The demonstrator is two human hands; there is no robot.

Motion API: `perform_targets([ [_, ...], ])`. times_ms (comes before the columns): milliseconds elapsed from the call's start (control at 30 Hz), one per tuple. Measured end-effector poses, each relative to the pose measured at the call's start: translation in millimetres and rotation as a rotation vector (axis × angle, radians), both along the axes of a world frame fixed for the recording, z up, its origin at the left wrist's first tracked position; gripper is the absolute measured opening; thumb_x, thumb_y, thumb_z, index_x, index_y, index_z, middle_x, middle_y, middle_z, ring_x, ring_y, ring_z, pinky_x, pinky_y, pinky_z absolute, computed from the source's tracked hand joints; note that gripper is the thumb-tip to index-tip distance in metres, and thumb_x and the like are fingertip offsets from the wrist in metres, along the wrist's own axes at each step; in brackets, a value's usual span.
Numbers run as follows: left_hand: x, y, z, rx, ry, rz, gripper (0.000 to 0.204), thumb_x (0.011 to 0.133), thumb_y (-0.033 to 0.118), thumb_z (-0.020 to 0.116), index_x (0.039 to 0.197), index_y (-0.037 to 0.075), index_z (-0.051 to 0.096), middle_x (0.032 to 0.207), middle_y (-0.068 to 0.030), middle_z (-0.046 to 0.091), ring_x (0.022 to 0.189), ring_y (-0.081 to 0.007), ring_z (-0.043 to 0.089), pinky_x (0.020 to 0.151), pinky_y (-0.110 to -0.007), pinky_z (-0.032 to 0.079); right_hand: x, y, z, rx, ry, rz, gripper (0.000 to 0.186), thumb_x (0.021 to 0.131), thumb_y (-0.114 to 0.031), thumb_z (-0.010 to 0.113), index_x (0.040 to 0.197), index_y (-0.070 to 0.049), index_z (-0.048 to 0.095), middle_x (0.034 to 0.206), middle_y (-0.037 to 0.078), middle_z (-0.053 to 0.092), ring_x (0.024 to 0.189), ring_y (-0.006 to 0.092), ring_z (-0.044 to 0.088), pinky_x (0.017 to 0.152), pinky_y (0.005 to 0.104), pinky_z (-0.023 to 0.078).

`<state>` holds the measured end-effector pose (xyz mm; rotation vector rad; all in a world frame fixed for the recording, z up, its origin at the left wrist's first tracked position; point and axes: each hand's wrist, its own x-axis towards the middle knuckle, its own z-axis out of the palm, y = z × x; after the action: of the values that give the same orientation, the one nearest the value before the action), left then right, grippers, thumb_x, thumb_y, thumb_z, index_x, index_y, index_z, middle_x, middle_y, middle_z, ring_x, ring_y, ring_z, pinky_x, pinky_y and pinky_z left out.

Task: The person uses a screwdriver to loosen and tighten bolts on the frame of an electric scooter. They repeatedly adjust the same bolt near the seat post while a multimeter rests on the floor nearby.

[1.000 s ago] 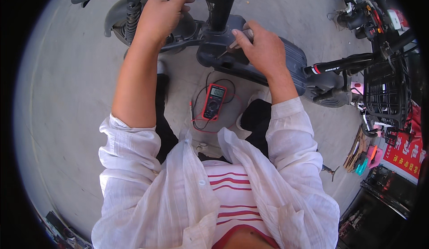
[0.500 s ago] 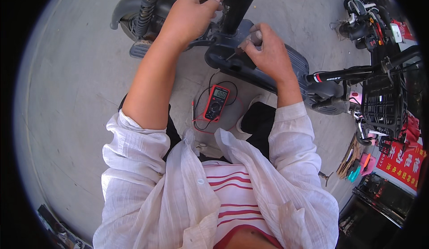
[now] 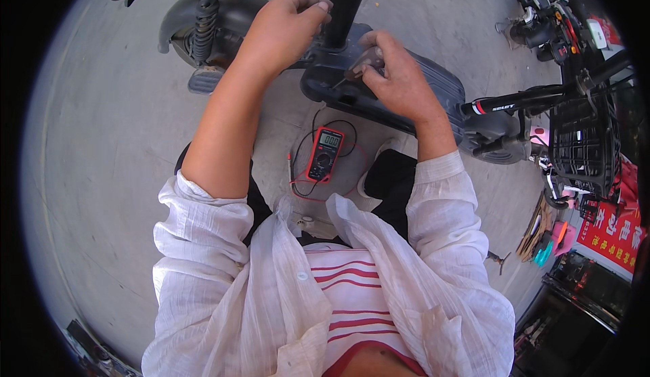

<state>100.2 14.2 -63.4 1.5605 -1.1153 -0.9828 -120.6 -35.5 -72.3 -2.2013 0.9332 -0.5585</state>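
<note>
A black electric scooter (image 3: 433, 82) stands across the floor in front of me, its footboard running from the middle to the right. In my right hand (image 3: 399, 82) is a screwdriver (image 3: 355, 70), gripped by its dark handle. Its thin shaft slants down to the left, over the edge of the footboard. Beside the seat post, my left hand (image 3: 284, 32) is closed with thumb and fingers together; whatever they may pinch is hidden. A red multimeter (image 3: 323, 155) with a lit display lies on the ground between my feet, touched by neither hand.
Black and red test leads (image 3: 291, 167) loop around the meter. The scooter's rear wheel (image 3: 183, 38) and spring shock (image 3: 204, 28) are at the upper left. Another scooter with a black basket (image 3: 582, 147) stands at the right, near a red sign (image 3: 613, 235) and cardboard pieces (image 3: 535, 231).
The scooter sits slightly farther left in the view. My right hand and the screwdriver have shifted a little left and downward; my left hand stays closed near the seat post.
</note>
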Motion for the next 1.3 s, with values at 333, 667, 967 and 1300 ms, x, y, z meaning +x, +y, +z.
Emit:
perform_targets([
  [333, -5, -2, -2, 0.007, -0.018, -0.012, 0.038, 0.105, 0.031, 0.06, 0.132, 0.006, 0.069, 0.114, -0.0012, 0.075, 0.098, -0.0105, 0.062, 0.089, -0.028, 0.05, -4, -3, -6, -0.251, 0.308, -0.196, 0.034, 0.095, -0.029, 0.072, 0.115, -0.005, 0.062, 0.094, 0.015, 0.073, 0.083, 0.0296, 0.068, 0.078, 0.0399, 0.054],
  [667, -7, -2, -2, 0.016, -0.016, -0.009, 0.038, 0.105, 0.031, 0.06, 0.132, 0.007, 0.069, 0.113, -0.0015, 0.074, 0.097, -0.0104, 0.062, 0.088, -0.028, 0.05, -1, -2, -3, -0.108, 0.23, -0.189, 0.038, 0.091, -0.033, 0.074, 0.111, -0.003, 0.061, 0.101, 0.018, 0.073, 0.091, 0.0341, 0.07, 0.078, 0.0425, 0.055],
  [967, -8, -2, -1, 0.007, -0.013, -0.013, 0.037, 0.105, 0.03, 0.061, 0.132, 0.007, 0.069, 0.111, -0.001, 0.074, 0.095, -0.0098, 0.061, 0.085, -0.027, 0.05, -3, -4, -9, -0.131, 0.164, -0.174, 0.042, 0.091, -0.038, 0.076, 0.108, -0.003, 0.061, 0.097, 0.018, 0.075, 0.091, 0.0377, 0.074, 0.076, 0.0456, 0.056],
  [1300, -6, -2, -4, 0.0, -0.08, -0.008, 0.037, 0.105, 0.031, 0.061, 0.131, 0.006, 0.07, 0.11, -0.0007, 0.074, 0.093, -0.0091, 0.062, 0.084, -0.026, 0.05, 3, 0, -4, -0.094, 0.17, -0.208, 0.043, 0.09, -0.039, 0.077, 0.104, -0.001, 0.061, 0.094, 0.019, 0.074, 0.087, 0.0384, 0.073, 0.074, 0.0443, 0.055],
])
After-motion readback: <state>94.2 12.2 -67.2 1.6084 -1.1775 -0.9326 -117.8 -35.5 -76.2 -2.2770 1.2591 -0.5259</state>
